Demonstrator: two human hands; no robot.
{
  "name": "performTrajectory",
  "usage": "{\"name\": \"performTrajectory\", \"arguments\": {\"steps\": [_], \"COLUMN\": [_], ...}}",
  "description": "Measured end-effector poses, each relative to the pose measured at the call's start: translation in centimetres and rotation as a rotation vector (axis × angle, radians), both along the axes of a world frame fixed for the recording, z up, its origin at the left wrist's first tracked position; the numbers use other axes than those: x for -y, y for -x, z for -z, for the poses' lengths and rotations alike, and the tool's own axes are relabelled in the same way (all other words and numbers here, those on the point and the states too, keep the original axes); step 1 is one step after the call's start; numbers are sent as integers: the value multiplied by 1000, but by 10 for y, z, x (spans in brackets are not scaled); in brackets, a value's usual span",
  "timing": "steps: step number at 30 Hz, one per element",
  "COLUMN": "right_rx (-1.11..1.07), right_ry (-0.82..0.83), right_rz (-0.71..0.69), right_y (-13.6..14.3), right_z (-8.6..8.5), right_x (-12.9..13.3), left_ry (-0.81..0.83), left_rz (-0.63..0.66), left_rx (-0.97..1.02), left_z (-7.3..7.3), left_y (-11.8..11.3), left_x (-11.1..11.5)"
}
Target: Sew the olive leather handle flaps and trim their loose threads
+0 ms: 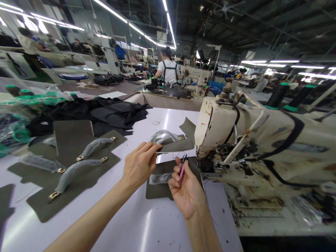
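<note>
My left hand [140, 162] pinches the near edge of an olive-grey bag panel [174, 146], which is tilted up off the table. A plastic-wrapped handle [164, 134] with gold hardware arches over that panel. In my right hand [186, 190], fingers closed, is a pair of pink-handled thread snips [182, 168], its dark blades pointing up just below the panel's edge. Under my right hand lies another olive-grey panel [157, 191] with a plastic-wrapped strip [160, 178] on it.
A cream sewing machine [236, 140] stands close on the right. Left on the white table [131, 224] lie several olive-grey panels with wrapped handles [68, 175]. Behind them are black fabric pieces [112, 113] and bagged green-ended spools [26, 101]. A co-worker [169, 68] sits ahead.
</note>
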State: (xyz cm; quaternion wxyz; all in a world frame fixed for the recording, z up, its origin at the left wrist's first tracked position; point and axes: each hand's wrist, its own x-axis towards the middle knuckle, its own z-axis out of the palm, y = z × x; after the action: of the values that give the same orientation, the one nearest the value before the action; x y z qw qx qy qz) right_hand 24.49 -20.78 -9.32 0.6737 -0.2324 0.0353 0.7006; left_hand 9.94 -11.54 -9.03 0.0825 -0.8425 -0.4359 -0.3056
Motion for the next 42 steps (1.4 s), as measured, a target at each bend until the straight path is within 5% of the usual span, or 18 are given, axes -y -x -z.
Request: {"name": "performTrajectory", "arguments": {"steps": [9, 13, 16, 20, 23, 25, 27, 29, 32, 34, 37, 42], "right_rx": [-27, 33, 241, 727, 1044, 1249, 1357, 1391, 1383, 1364, 1331, 1363], "right_ry": [-66, -92, -103, -36, 133, 218, 223, 199, 139, 88, 41, -41], "right_rz": [70, -6, -107, 0, 296, 373, 368, 311, 209, 168, 122, 110], "right_y": [-5, 8, 15, -2, -33, -54, -69, -78, -82, -82, -82, -89], "right_z": [6, 8, 5, 11, 26, 39, 50, 58, 64, 64, 60, 56], "right_x": [-6, 12, 34, 67, 84, 88, 88, 85, 82, 81, 81, 80], "left_ry": [22, -80, -38, 128, 339, 523, 804, 1107, 1513, 1620, 1541, 1263], "left_rz": [13, -8, 164, 412, 427, 599, 726, 653, 507, 493, 486, 381], "left_rx": [-112, -112, -15, 183, 360, 344, 257, 386, 848, 1132, 1262, 1104], "left_z": [-1, -17, -34, -39, -13, 17, 51, 83, 114, 122, 125, 130], "left_y": [3, -26, -56, -69, -56, -48, -49, -60, -87, -102, -113, -108], "left_x": [-13, -57, -78, -36, 36, 84, 121, 143, 151, 148, 140, 124]}}
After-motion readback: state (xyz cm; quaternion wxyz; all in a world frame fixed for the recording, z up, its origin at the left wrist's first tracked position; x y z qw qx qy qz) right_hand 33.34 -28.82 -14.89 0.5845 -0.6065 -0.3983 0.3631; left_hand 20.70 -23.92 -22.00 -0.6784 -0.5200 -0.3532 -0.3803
